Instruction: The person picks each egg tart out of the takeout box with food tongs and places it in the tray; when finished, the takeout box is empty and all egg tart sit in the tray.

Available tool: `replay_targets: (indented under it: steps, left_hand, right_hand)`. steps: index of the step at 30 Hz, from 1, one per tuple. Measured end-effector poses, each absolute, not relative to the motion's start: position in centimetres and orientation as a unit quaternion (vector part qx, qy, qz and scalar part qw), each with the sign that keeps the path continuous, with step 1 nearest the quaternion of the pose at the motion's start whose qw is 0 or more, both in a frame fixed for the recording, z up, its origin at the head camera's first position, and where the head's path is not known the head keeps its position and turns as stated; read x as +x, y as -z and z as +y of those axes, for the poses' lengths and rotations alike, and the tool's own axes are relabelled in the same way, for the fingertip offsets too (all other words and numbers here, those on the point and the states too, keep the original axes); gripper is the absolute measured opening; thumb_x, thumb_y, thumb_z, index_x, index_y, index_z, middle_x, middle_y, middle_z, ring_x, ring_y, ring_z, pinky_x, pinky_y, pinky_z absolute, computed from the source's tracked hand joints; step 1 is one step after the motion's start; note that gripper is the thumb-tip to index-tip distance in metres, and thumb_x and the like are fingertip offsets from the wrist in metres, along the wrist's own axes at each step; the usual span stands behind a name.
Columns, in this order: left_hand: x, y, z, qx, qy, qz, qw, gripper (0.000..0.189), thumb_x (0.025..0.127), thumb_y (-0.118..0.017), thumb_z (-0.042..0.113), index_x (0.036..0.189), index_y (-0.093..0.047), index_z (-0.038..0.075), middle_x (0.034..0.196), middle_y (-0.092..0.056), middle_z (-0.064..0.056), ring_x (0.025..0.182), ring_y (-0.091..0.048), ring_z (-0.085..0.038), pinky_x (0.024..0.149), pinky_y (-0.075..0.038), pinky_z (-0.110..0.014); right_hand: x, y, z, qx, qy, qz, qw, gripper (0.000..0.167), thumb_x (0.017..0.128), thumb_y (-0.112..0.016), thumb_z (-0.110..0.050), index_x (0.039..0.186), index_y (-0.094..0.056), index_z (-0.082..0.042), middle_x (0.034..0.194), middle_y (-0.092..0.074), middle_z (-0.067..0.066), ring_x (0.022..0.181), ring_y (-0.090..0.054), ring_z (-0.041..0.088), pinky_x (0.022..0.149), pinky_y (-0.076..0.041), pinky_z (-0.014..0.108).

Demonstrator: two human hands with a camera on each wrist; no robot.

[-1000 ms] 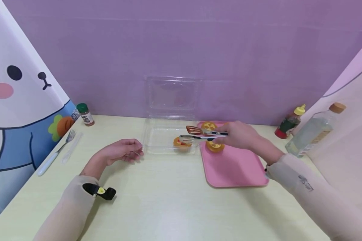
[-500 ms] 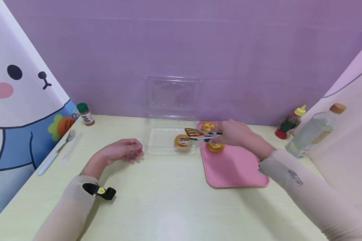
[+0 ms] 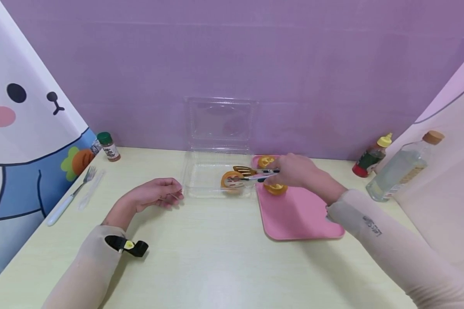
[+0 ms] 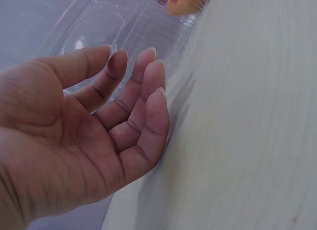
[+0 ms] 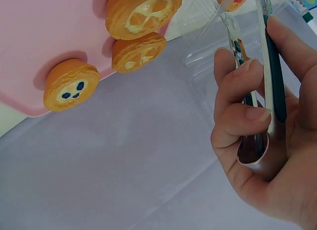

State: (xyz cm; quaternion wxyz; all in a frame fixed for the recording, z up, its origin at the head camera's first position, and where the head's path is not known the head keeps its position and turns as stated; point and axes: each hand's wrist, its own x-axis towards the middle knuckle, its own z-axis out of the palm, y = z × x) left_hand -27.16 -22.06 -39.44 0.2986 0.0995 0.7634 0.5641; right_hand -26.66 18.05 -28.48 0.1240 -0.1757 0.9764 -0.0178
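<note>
My right hand (image 3: pixel 294 171) grips a pair of metal tongs (image 5: pixel 274 76) with dark handle inlays. In the head view the tong heads reach over the right part of a clear plastic clamshell container (image 3: pixel 201 171), its lid raised. A small tart (image 3: pixel 227 187) with a red topping lies in it, partly covered by the lower tong head. Whether the tongs squeeze the tart, I cannot tell. At the container's left edge, my left hand (image 3: pixel 160 193) pinches the rim between thumb and index finger, the other fingers loosely bent (image 4: pixel 89 121).
A pink tray (image 3: pixel 301 219) right of the container carries several tarts, among them a lattice-topped one (image 3: pixel 276 189) and a blueberry-topped one (image 5: pixel 72 86). Far left are a fork (image 3: pixel 73 195), a wrapped plastic utensil (image 3: pixel 91 189) and a spice jar (image 3: pixel 109 147). A sauce bottle (image 3: pixel 371 156) and a large clear bottle (image 3: pixel 398 171) stand right.
The right hand has moved left with the tongs, and the lower tong head now lies over the tart. The tart has shifted slightly. The left hand holds its place.
</note>
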Motion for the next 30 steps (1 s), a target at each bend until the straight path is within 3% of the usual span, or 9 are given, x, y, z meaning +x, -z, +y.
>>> replay_targets:
  steps: [6,14,19,26,30]
  left_hand:
    - [-27.04,39.34,-22.06,0.100,-0.565,0.763,0.297,0.031,0.105,-0.052,0.031,0.116,-0.055,0.002,0.108,-0.066,-0.005,0.093,-0.066,-0.017,0.081,-0.058,-0.032]
    - [-26.96,39.36,-22.07,0.100,-0.565,0.763,0.297,0.035,0.105,-0.052,0.032,0.117,-0.054,-0.001,0.108,-0.066,-0.006,0.094,-0.066,-0.017,0.081,-0.058,-0.032]
    - [-27.03,39.48,-22.11,0.100,-0.565,0.763,0.298,0.035,0.105,-0.052,0.033,0.117,-0.054,0.000,0.108,-0.065,-0.006,0.094,-0.066,-0.018,0.081,-0.058,-0.032]
    - [-27.16,39.54,-22.14,0.103,-0.564,0.763,0.299,0.035,0.105,-0.053,0.033,0.118,-0.054,0.000,0.108,-0.066,-0.006,0.094,-0.065,-0.018,0.081,-0.058,-0.032]
    - [-27.11,39.47,-22.13,0.101,-0.565,0.763,0.299,0.036,0.105,-0.053,0.033,0.118,-0.053,-0.001,0.108,-0.066,-0.006,0.094,-0.065,-0.018,0.081,-0.058,-0.032]
  right_hand:
    - [-26.69,28.46,17.76,-0.175,0.014,0.976,0.127,0.039,0.088,-0.072,-0.048,0.121,-0.073,-0.026,0.080,-0.066,-0.005,0.073,-0.056,0.017,0.061,-0.042,0.033]
    - [-26.67,28.46,17.33,-0.151,0.002,0.977,0.148,0.052,0.089,-0.070,-0.051,0.135,-0.064,-0.028,0.084,-0.066,-0.004,0.080,-0.058,0.017,0.070,-0.045,0.037]
    - [-26.68,28.54,17.08,-0.150,0.006,0.978,0.144,0.048,0.089,-0.070,-0.052,0.132,-0.066,-0.032,0.083,-0.066,-0.003,0.074,-0.058,0.016,0.063,-0.044,0.034]
    - [-26.52,28.92,17.51,-0.175,0.020,0.976,0.128,0.041,0.089,-0.072,-0.045,0.124,-0.072,-0.023,0.091,-0.070,-0.003,0.071,-0.060,0.014,0.059,-0.046,0.030]
    - [-26.57,29.13,17.65,-0.176,0.033,0.974,0.141,0.043,0.090,-0.072,-0.045,0.125,-0.072,-0.020,0.083,-0.067,-0.002,0.063,-0.063,0.013,0.058,-0.048,0.028]
